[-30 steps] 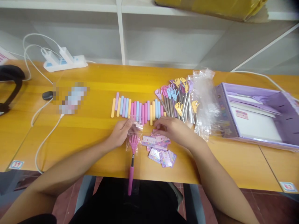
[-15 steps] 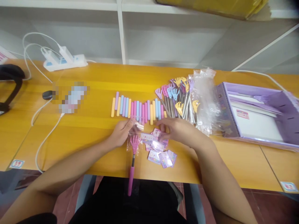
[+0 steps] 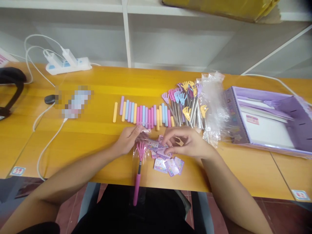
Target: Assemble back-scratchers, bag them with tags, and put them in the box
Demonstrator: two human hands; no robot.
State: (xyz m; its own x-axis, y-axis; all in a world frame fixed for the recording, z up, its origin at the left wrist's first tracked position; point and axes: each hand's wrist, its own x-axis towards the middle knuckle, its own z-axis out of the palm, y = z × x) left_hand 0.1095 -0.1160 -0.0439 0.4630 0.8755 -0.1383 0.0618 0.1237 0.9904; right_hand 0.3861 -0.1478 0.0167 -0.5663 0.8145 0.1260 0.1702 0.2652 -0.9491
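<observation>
One printed card point(image 3: 162, 152) is best lifted edge-first by the right hand point(image 3: 191, 141), whose fingers are parted, while the clear bag point(image 3: 145, 156) is clamped in the left hand point(image 3: 128, 139).

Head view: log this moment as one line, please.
Left hand: holding clear bag, pink scratcher inside | Right hand: over card pile, contact unclear | Beyond: row of colored sticks | Right side: purple box
</observation>
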